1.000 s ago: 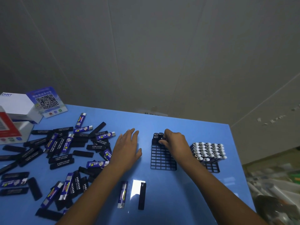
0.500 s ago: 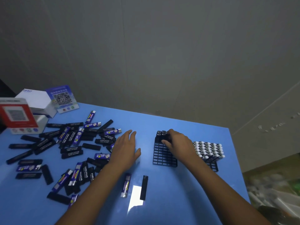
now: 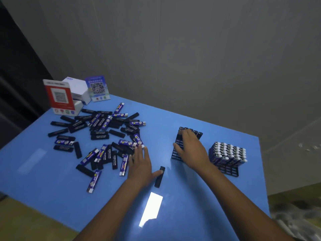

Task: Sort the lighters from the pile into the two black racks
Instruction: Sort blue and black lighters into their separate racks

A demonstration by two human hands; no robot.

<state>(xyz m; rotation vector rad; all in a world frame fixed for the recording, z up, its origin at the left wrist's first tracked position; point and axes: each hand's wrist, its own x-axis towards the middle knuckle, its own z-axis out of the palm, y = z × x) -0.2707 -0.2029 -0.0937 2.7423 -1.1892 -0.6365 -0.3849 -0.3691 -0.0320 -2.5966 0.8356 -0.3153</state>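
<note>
A pile of black and blue lighters (image 3: 104,136) is scattered over the left half of the blue table (image 3: 191,214). My left hand (image 3: 140,164) lies flat at the pile's near edge, fingers straight, its thumb touching a single black lighter (image 3: 159,177). My right hand (image 3: 191,148) rests with spread fingers on the left black rack (image 3: 175,156), which holds a back row of black lighters (image 3: 195,132). The right black rack (image 3: 229,171) is largely filled with upright blue lighters (image 3: 227,152).
A red QR sign (image 3: 60,94), a white box (image 3: 78,87) and a blue QR card (image 3: 98,88) stand at the table's far left corner. The table's right edge lies just past the right rack. A bright glare patch (image 3: 151,208) lies near me.
My left hand has drawn back toward me, and its thumb now touches the single black lighter. My right hand has spread out over the left rack. The view has swung left.
</note>
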